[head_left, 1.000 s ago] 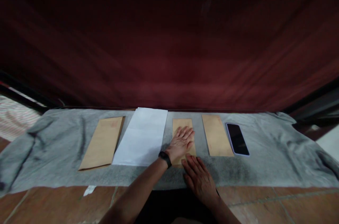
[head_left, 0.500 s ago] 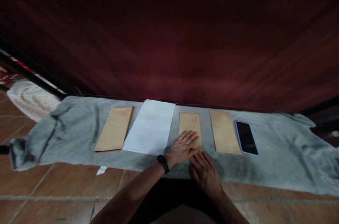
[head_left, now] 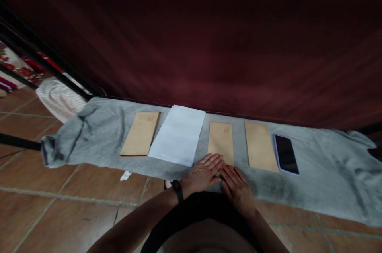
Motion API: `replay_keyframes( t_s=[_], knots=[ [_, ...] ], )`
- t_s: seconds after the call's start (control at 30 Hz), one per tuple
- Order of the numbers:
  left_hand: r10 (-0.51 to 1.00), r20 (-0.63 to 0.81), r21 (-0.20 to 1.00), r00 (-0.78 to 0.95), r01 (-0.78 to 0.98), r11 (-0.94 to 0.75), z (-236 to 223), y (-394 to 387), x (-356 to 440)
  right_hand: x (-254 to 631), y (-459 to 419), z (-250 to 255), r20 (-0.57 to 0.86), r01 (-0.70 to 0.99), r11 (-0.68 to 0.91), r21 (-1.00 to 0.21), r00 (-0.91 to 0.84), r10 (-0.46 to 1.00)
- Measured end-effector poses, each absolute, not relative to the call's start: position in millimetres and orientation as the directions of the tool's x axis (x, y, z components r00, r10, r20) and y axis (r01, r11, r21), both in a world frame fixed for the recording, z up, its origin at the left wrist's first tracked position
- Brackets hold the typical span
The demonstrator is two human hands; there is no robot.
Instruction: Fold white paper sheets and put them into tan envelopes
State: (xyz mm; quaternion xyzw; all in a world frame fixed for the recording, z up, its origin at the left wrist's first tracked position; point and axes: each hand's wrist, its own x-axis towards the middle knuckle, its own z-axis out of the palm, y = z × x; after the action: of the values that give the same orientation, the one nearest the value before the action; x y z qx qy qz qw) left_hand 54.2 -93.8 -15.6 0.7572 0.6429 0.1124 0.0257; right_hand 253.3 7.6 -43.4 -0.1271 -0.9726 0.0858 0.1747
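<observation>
A brown paper envelope [head_left: 221, 140] with a small reddish print lies flat in front of me, its near end under my hands. My left hand [head_left: 204, 173], a dark band on the wrist, rests flat on its lower left part with the fingers stretched out. At the lower right corner lies my right hand [head_left: 237, 189], also flat, its fingertips close to those of the left. Left of the envelope is a stack of white paper [head_left: 179, 135]. Another brown envelope [head_left: 261, 146] lies to the right.
A pile of brown envelopes [head_left: 140, 133] lies at the left on the grey cloth [head_left: 325, 165]. A phone [head_left: 285, 154] in a purple case is at the right. Behind hangs a dark red curtain [head_left: 209, 65]. A white scrap [head_left: 125, 175] lies on the tiled floor.
Both hands have slid down the envelope toward me, so more of its upper part shows. The view has shifted and tilted slightly; the other items stay in their places on the cloth.
</observation>
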Motion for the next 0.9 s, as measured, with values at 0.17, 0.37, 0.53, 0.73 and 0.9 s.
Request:
replay_keyframes(
  t_s=[0.17,0.37,0.53,0.73,0.9],
  knots=[
    [0.974,0.126,0.179,0.187,0.962,-0.208,-16,-111,52,254,9,-44,0.334,0.211,0.957,-0.2,-0.903,0.269],
    [0.973,0.098,0.186,0.211,0.956,-0.226,-19,-118,51,256,9,-46,0.349,0.196,0.96,-0.199,-0.901,0.257],
    [0.972,0.118,0.198,0.203,0.954,-0.223,-22,-120,49,262,7,-49,0.334,0.232,0.951,-0.204,-0.897,0.29],
    [0.968,0.176,0.181,0.181,0.96,-0.213,-24,-121,47,267,10,-46,0.306,0.242,0.937,-0.251,-0.899,0.314],
    [0.962,0.205,0.168,0.181,0.962,-0.217,-23,-117,48,262,20,-43,0.325,0.217,0.913,-0.347,-0.885,0.334]
  ],
)
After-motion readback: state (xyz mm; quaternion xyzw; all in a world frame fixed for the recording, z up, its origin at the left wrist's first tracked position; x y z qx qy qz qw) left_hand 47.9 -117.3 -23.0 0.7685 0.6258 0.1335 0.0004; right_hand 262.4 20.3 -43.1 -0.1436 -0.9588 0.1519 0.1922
